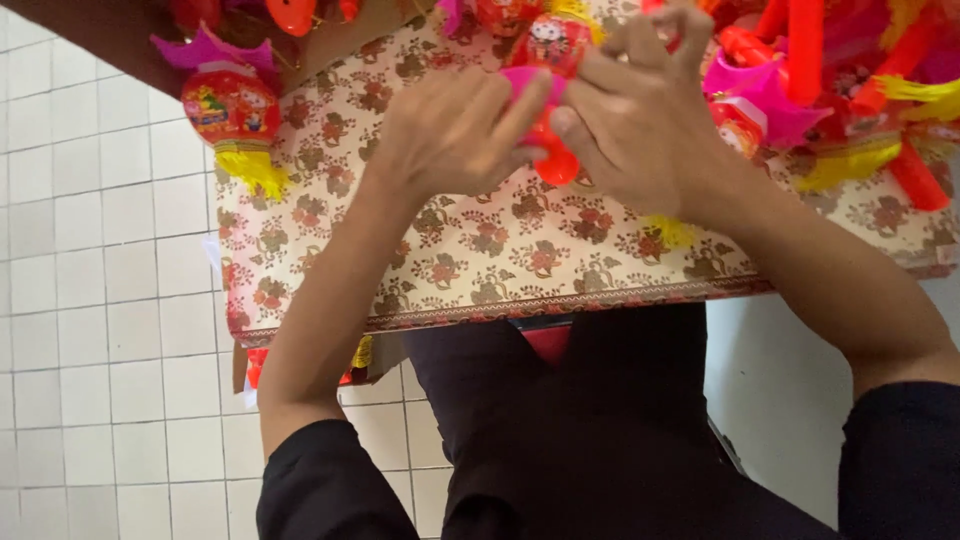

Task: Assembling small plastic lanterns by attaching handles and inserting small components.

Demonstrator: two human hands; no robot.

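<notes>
Over the floral cloth-covered table (480,260), your left hand (455,130) and right hand (640,125) pinch a small red lantern toy (555,160) with a pink top between their fingertips; another red lantern (232,108) lies well to the left.

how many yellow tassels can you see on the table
4 at least: one under the red lantern at left, one below the right hand at, two at far right. The hands and clutter may hide more.
</notes>
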